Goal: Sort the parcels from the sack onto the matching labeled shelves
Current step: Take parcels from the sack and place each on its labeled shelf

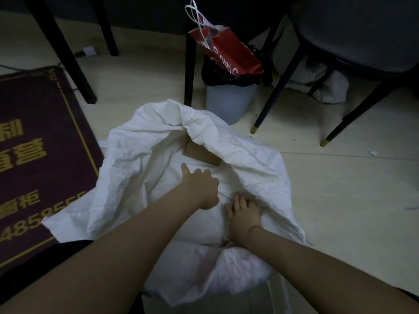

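Left hand, reaching from the lower left into the open mouth of a crumpled white woven sack lying on the floor: thumb splayed to the side, fingers bent at the knuckles, tips hidden against a soft white plastic-wrapped parcel inside the sack. Whether the fingers close round a fold of the wrapping cannot be told. Right hand, entering from the lower right: fingers straight and slightly spread, lying flat on the same white parcel, just beside the sack's right inner wall, gripping nothing. The two hands are near each other but apart, the left farther into the sack.

Beyond the left hand, deeper in the sack and partly covered by its folded upper lip, lies a flat brown cardboard parcel. A second heap of white, faintly pink-tinged plastic lies in the foreground between the forearms.

Surroundings: pale floor; a dark red floor mat with gold characters and border to the left, touching the sack's edge; a grey waste bin with a black liner behind the sack, holding a tilted red paper bag with white cord handles; black gold-tipped chair legs to the right of the bin.
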